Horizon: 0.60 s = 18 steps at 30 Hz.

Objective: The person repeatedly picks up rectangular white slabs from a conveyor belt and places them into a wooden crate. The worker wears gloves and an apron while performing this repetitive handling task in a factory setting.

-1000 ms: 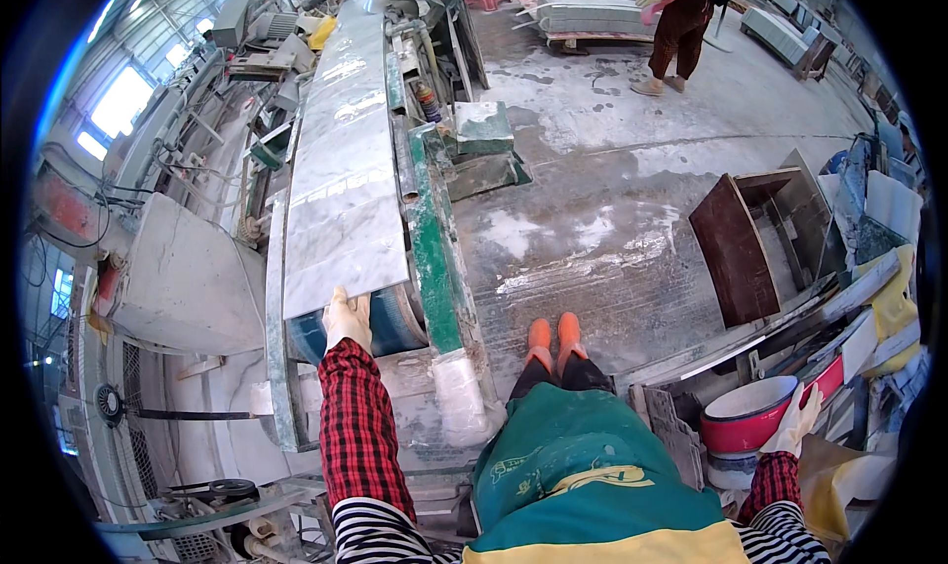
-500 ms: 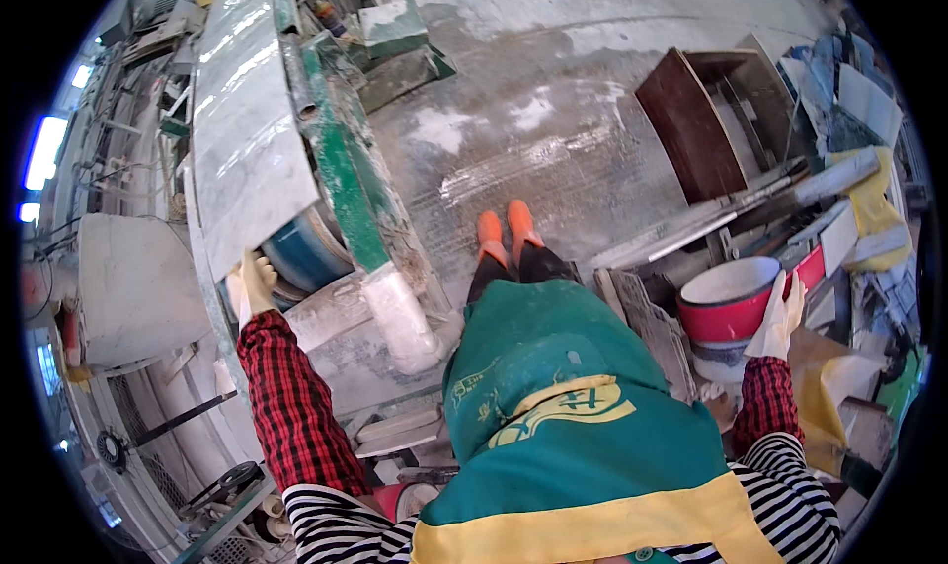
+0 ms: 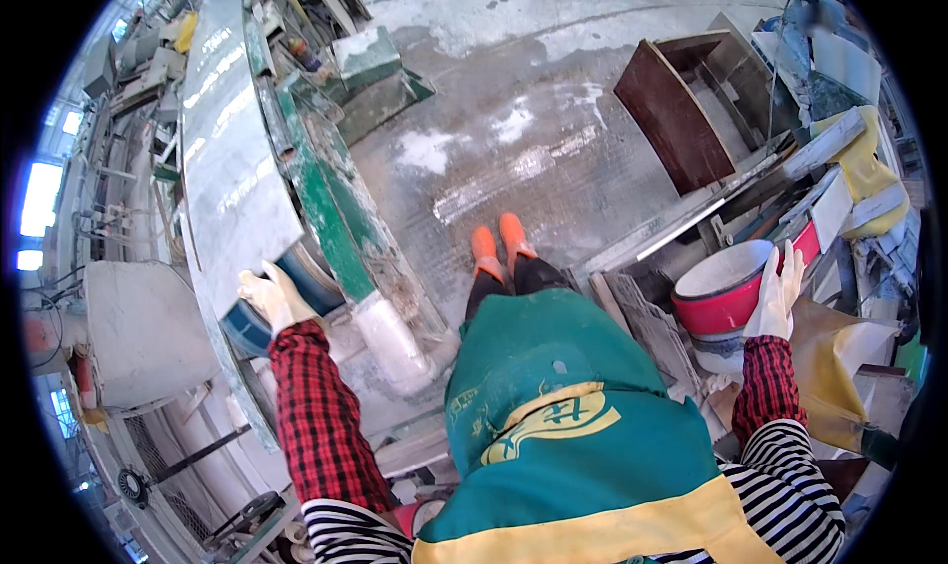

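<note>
My left hand (image 3: 276,298), in a pale glove, is just off the near end of a long grey-white marbled slab (image 3: 232,184). Its fingers are apart, with nothing visible in them. Beneath that hand a blue roller (image 3: 247,329) shows on both sides of it. My right hand (image 3: 776,295), gloved the same way, has its fingers stretched upward against or just in front of a red-and-white bucket (image 3: 713,302); whether it touches the bucket I cannot tell. Both forearms wear red-and-black checked sleeve covers.
Beside the slab runs a worn green machine frame (image 3: 331,223) with a white rounded end (image 3: 393,345). A dark red open cabinet (image 3: 671,120) stands on the wet floor. At right, yellow sheeting (image 3: 874,174) and scrap boards (image 3: 829,149) are piled up. My orange boots (image 3: 499,248) are at centre.
My left hand has come off the slab's end corner and its fingers have loosened, uncovering more of the roller. My right hand's fingers point more upright. The view has shifted slightly.
</note>
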{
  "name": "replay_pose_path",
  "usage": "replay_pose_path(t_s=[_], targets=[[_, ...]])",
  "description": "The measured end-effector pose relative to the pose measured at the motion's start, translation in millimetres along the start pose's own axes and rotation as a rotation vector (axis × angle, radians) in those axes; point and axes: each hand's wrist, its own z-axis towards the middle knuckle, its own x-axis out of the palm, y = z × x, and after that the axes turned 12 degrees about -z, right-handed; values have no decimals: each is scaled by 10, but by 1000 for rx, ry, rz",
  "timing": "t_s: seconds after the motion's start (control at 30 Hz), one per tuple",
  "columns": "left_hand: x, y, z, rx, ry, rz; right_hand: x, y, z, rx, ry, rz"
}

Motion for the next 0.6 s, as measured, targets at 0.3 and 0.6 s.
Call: replay_pose_path(t_s=[0.3, 0.6], targets=[[187, -833, -892, 371, 125, -108, -157, 188, -188, 3, -143, -18], [248, -1517, -1085, -503, 625, -1418, -611, 462, -128, 25, -121, 46]])
